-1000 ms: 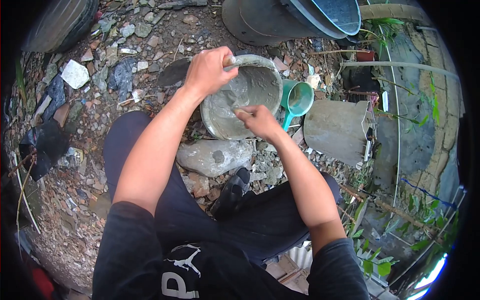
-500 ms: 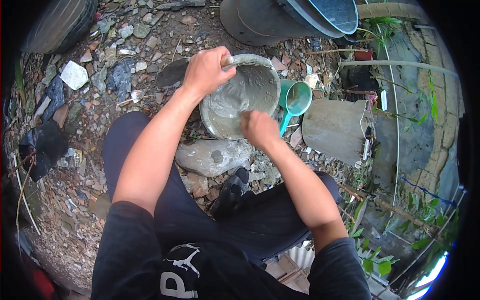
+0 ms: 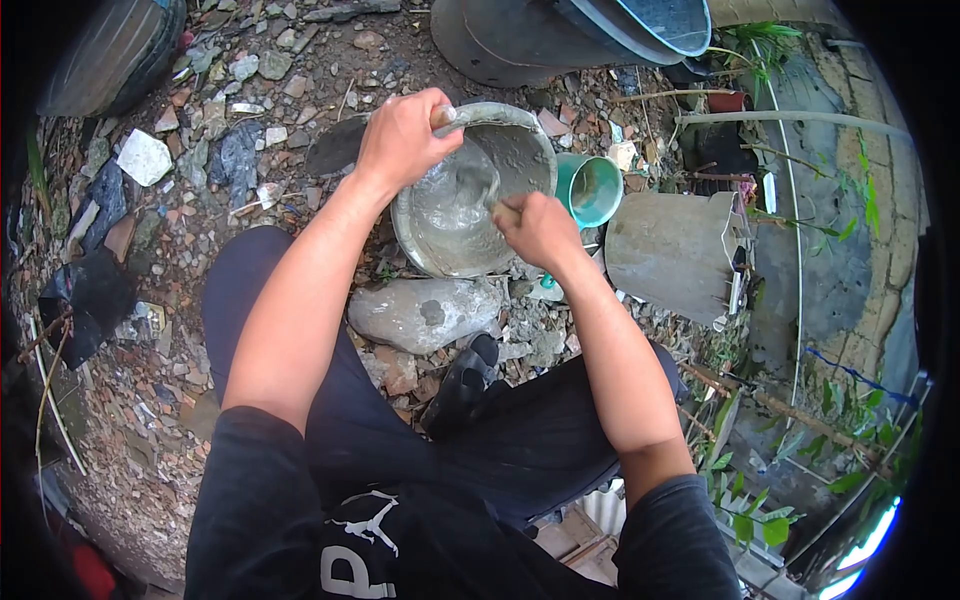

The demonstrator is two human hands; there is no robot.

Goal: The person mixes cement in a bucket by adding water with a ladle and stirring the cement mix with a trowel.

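A round bucket [image 3: 547,150] crusted with grey holds wet cement mix [image 3: 440,215]. My left hand [image 3: 403,138] is closed over its upper-left rim. My right hand [image 3: 540,232] is closed round the short handle of what looks like a trowel [image 3: 508,214]; its working end dips into the mix and is mostly hidden. A green plastic dipper [image 3: 598,190] stands right beside the bucket, its handle partly covered by my right hand and wrist.
A large dark tub [image 3: 500,45] stands beyond the bucket. To the right lies a broken grey bucket [image 3: 665,255], with plants and a wall behind it. A big stone [image 3: 425,315] sits in front of my foot, and rubble [image 3: 220,330] covers the ground.
My right hand has moved right and slightly up with the trowel, stirring the mix; its handle now shows more. The left hand stays on the rim. The view has shifted slightly.
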